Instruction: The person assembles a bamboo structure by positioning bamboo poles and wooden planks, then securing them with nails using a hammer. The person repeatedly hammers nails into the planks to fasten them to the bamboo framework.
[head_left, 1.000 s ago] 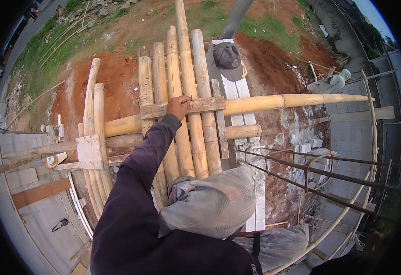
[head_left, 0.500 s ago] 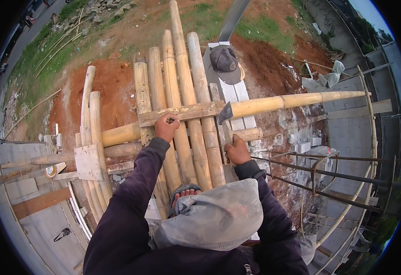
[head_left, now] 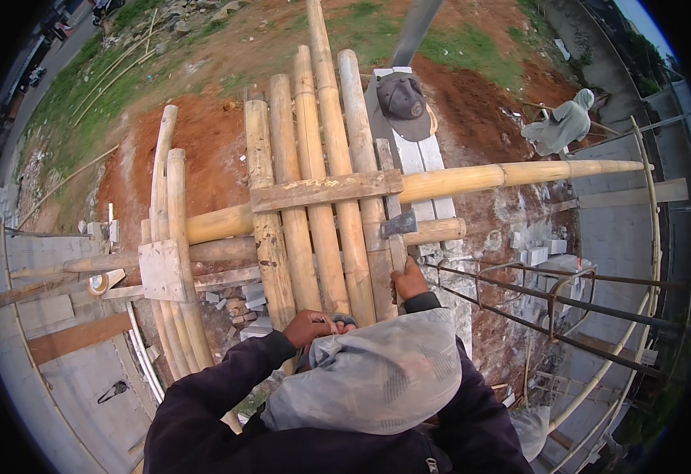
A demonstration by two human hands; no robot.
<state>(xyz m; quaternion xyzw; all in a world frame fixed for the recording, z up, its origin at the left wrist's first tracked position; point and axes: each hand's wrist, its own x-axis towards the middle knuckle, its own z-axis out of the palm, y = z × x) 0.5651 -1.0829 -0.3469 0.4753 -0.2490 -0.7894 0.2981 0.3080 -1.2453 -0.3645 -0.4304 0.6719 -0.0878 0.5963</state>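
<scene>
My right hand (head_left: 410, 283) grips the wooden handle of a hatchet (head_left: 398, 225), its dark metal head pointing away from me, over the right end of the bamboo platform. Fingers curled together, my left hand (head_left: 310, 326) is low beside my sandalled foot, by a grey plastic sheet (head_left: 365, 375) over my lap. What its fingers hold, if anything, is too small to make out. A short wooden board (head_left: 325, 192) lies across several bamboo poles (head_left: 307, 150) set side by side. Under the board's line runs a thick crosswise bamboo pole (head_left: 511, 173).
A dark cap (head_left: 402, 96) rests on white planks (head_left: 420, 166) beyond the poles. Rusty steel bars (head_left: 543, 300) jut out at right. A plywood piece (head_left: 162, 270) and a tape roll (head_left: 97, 284) are at left. Farther right, a person in pale clothing (head_left: 560, 126) is on the ground below.
My left hand has drawn back from the board down toward my foot. My right hand has lowered the hatchet, its head now clear of the board's end.
</scene>
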